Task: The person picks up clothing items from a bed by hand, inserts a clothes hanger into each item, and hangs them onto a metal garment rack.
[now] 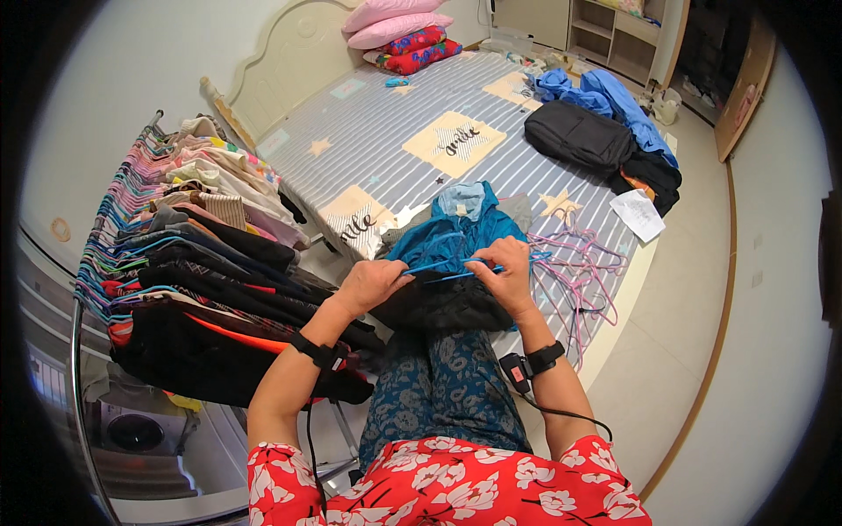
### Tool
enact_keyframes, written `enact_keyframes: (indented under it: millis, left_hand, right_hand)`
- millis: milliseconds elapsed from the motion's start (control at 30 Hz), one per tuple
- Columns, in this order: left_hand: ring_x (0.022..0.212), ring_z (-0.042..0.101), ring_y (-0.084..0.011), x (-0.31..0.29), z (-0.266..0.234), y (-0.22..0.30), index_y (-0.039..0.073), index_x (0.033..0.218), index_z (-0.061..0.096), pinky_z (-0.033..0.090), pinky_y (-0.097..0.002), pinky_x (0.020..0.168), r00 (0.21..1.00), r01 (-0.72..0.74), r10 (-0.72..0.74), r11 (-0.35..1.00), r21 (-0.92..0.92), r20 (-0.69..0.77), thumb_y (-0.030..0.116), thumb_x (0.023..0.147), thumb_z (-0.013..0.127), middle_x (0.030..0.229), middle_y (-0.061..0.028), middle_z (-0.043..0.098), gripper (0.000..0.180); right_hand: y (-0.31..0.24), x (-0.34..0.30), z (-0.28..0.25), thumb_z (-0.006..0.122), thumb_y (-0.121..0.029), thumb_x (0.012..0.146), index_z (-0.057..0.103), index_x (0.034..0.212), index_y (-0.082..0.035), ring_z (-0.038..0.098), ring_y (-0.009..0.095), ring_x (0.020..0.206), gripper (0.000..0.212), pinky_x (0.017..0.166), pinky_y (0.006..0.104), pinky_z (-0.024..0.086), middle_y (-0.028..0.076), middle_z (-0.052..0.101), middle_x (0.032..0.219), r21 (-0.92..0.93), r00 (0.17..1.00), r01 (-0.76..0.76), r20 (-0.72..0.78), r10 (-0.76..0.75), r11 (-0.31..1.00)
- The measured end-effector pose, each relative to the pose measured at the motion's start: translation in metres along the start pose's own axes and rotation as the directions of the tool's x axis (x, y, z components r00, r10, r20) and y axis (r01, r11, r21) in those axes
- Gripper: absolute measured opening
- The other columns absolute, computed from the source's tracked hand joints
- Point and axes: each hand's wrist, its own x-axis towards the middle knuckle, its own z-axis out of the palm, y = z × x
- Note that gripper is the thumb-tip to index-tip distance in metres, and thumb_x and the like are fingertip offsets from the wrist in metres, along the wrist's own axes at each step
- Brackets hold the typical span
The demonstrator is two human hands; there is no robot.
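Note:
Both my hands are closed on a thin blue clothes hanger [428,267] in front of me. My left hand [372,285] pinches its left end. Toward its right end, my right hand [509,273] grips the hanger between thumb and fingers. Just below lies a black garment [452,303] over my lap and the bed's edge; I cannot tell whether it hangs on the hanger. Beyond the hanger a teal hooded jacket [478,223] with a pale blue hood lining lies on the bed.
Several pink and purple hangers [583,254] lie tangled right of my right hand. On my left stands a rack of hanging clothes [219,254]. The bed [368,114] carries a black backpack [579,133], blue clothing [627,101], a white paper [638,216] and stacked pillows [395,31].

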Motion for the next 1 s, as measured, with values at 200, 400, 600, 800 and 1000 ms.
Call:
enact_keyframes:
  millis: [200, 400, 600, 800, 1000]
  left_hand:
    - [0.077, 0.063, -0.0373, 0.012, 0.007, 0.026, 0.008, 0.106, 0.062, 0.05, -0.0437, 0.062, 0.99, 0.136, -0.138, 0.984, -0.113, -0.007, 0.016, 0.087, 0.065, 0.087, -0.018, 0.065, 0.021]
    - [0.085, 0.062, -0.0398, 0.012, 0.001, 0.01, 0.003, 0.111, 0.06, 0.052, -0.0397, 0.069, 0.939, 0.159, -0.216, 0.962, -0.22, -0.267, 0.011, 0.091, 0.06, 0.096, -0.0195, 0.065, 0.021]
    - [0.088, 0.063, -0.0388, 0.016, -0.005, 0.014, 0.001, 0.109, 0.06, 0.051, -0.0398, 0.071, 0.931, 0.174, -0.249, 0.945, -0.276, -0.266, 0.01, 0.092, 0.058, 0.097, -0.0193, 0.064, 0.02]
    - [0.092, 0.063, -0.0382, -0.013, -0.027, -0.019, -0.001, 0.11, 0.061, 0.052, -0.0365, 0.076, 0.908, 0.202, -0.279, 0.945, -0.256, -0.313, 0.006, 0.091, 0.059, 0.098, -0.0213, 0.064, 0.021]
    - [0.086, 0.063, -0.0385, -0.027, -0.029, -0.022, 0.0, 0.112, 0.061, 0.051, -0.0377, 0.072, 0.944, 0.198, -0.257, 0.943, -0.267, -0.206, 0.006, 0.09, 0.06, 0.094, -0.0211, 0.063, 0.022]
  right_hand:
    - [-0.002, -0.005, 0.022, 0.079, -0.024, 0.071, 0.066, 0.075, -0.013, 0.052, 0.018, 0.07, 0.017, 0.077, 0.0346, 0.034, -0.002, 0.055, 0.067, 0.038, 0.998, -0.024, 0.063, 0.022, 0.999]
    - [-0.007, -0.042, 0.026, 0.075, -0.009, 0.072, 0.065, 0.091, -0.007, 0.06, 0.029, 0.086, 0.022, 0.083, 0.0398, 0.044, 0.007, 0.064, 0.088, -0.004, 0.97, 0.051, -0.239, -0.051, 0.999]
    - [-0.006, -0.067, 0.078, 0.078, -0.023, 0.072, 0.067, 0.098, -0.002, 0.063, 0.033, 0.087, 0.035, 0.076, 0.0395, 0.049, 0.015, 0.068, 0.095, 0.238, 0.945, -0.218, 0.293, 0.144, 0.946]
    - [0.031, -0.065, 0.03, 0.072, -0.05, 0.074, 0.065, 0.071, -0.004, 0.061, 0.035, 0.069, 0.046, 0.068, 0.0413, 0.044, 0.016, 0.059, 0.066, -0.141, 0.615, -0.146, 0.762, 0.202, 0.979]
    - [0.056, -0.045, -0.025, 0.081, -0.035, 0.062, 0.071, 0.089, -0.014, 0.047, 0.021, 0.12, 0.035, 0.105, 0.0586, 0.027, 0.001, 0.061, 0.116, -0.51, 0.767, 0.099, 0.586, 0.261, 0.854]
